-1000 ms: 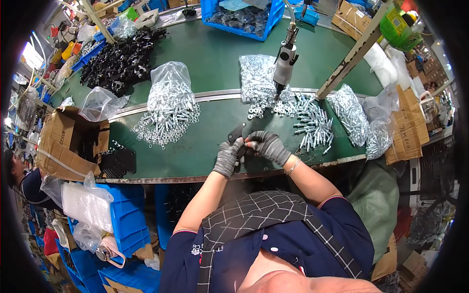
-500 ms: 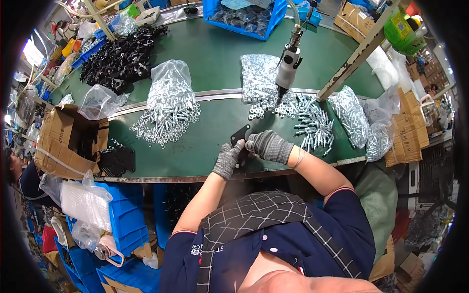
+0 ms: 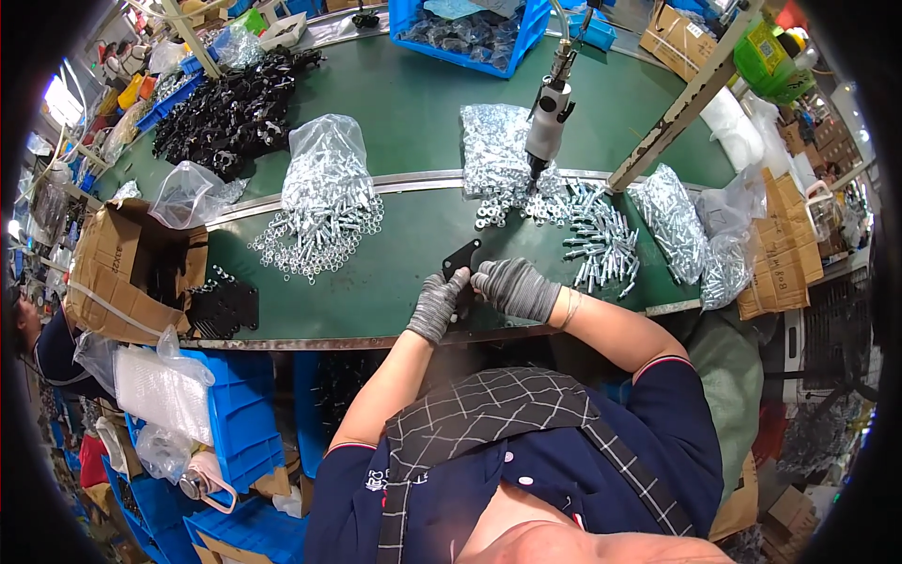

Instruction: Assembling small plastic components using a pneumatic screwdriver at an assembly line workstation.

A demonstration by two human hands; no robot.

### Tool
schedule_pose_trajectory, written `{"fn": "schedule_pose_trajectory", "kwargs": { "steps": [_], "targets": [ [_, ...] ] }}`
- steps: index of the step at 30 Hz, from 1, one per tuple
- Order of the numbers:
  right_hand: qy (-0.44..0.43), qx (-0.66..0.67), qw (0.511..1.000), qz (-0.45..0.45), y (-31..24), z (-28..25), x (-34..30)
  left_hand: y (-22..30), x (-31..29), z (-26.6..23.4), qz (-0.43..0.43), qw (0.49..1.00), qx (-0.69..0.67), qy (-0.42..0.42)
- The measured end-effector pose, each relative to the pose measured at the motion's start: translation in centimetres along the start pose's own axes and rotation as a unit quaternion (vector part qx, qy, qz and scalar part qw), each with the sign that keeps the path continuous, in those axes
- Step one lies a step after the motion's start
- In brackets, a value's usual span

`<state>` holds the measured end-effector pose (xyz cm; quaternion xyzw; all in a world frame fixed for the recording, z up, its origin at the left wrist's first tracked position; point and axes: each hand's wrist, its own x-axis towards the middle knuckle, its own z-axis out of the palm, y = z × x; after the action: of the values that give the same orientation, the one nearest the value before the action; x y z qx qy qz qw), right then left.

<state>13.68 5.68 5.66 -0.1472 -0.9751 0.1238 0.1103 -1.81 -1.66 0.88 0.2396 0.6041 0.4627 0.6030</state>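
A black flat bracket [image 3: 462,258] with holes stands tilted above the near edge of the green bench. My left hand [image 3: 436,305], in a grey knit glove, is closed round its lower part. Fingers curled, my gloved right hand [image 3: 515,288] meets the bracket's right side; whatever its fingertips pinch is too small to make out. Beyond the hands hangs a white and black power screwdriver [image 3: 547,127], touched by neither hand. Under its tip lie loose silver nuts [image 3: 498,212], spilling from a clear bag [image 3: 496,150]. Silver threaded studs [image 3: 601,246] lie in a pile to the right.
Another bag of silver fasteners [image 3: 324,179] spills at centre left. A cardboard box [image 3: 122,273] and stacked black plates [image 3: 224,308] sit at the left. Black parts [image 3: 230,113] heap behind. A blue crate [image 3: 470,47] stands at the back; a metal post [image 3: 681,99] rises at the right.
The hanging screwdriver has swung slightly left and up. My right hand has shifted a little at the bracket; my left hand keeps hold of it in nearly the same place.
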Motion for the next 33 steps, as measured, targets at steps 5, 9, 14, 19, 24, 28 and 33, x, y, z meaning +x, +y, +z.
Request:
{"fn": "schedule_pose_trajectory", "kwargs": {
  "steps": [5,9,14,19,24,28,33],
  "targets": [
    [0.007,-0.033,0.999,0.001,-0.5,-0.1,0.3,-0.7,0.2,-0.3,0.034,0.999,-0.014,-0.025],
    [-0.021,-0.062,0.990,-0.125,0.9,-0.8,1.1,0.0,0.2,-0.5,-0.003,0.999,-0.002,-0.032],
    [-0.039,-0.007,0.982,-0.184,1.7,-1.0,1.8,0.2,0.3,-0.7,-0.028,0.999,0.001,-0.029],
    [-0.032,-0.001,0.995,-0.092,1.5,-0.1,1.1,0.1,0.3,0.0,-0.053,0.998,-0.033,0.001],
    [-0.030,-0.011,0.999,0.015,0.7,0.1,0.7,0.0,0.1,0.6,-0.033,0.997,-0.070,0.020],
    [-0.041,0.016,0.997,0.061,0.8,0.6,0.7,-0.5,0.6,0.5,-0.022,0.997,-0.079,0.007],
    [-0.025,-0.007,0.995,0.093,-0.2,0.6,0.5,-0.9,0.7,0.5,-0.014,0.995,-0.099,0.008]
  ]
}}
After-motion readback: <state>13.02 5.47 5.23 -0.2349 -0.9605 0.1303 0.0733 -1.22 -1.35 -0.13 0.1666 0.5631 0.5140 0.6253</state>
